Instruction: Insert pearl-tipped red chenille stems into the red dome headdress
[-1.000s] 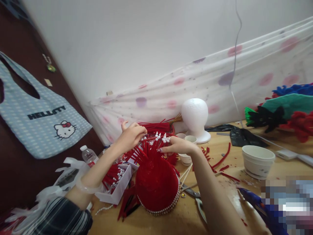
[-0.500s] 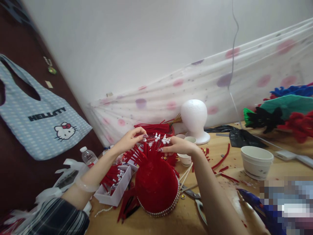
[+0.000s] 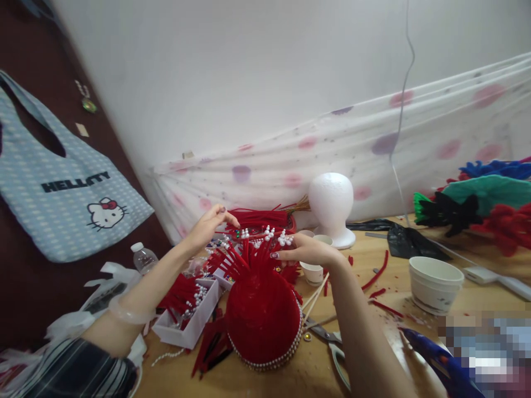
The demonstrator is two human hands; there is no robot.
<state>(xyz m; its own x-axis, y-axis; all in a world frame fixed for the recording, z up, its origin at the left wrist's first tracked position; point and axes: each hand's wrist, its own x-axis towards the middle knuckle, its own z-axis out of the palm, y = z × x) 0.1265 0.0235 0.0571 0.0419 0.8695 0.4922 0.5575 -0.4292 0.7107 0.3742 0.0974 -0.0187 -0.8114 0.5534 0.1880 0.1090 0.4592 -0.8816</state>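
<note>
A red velvety headdress (image 3: pixel 261 318) with a string of pearls along its lower edge stands upright on the table before me. Red strips fan up from its far side, and clusters of white pearls (image 3: pixel 284 238) show above them. My right hand (image 3: pixel 307 250) is at the right of this fan, its thumb against the strips and the other fingers partly hidden behind. To the left of the pearls, my left hand (image 3: pixel 211 225) is raised off the headdress with its fingers apart, and no held thing shows in it.
A white box (image 3: pixel 186 329) of pearl-tipped red strips sits left. Scissors (image 3: pixel 332 337) and sticks (image 3: pixel 316 298) lie right of the headdress. Behind stands a white foam head (image 3: pixel 331 207); farther right are a paper cup (image 3: pixel 435 282) and a blue glue gun (image 3: pixel 435 356).
My left hand has drawn back left and up from the pearl clusters, its fingers spreading. Green beads now show where it was. My right hand stays at the strips.
</note>
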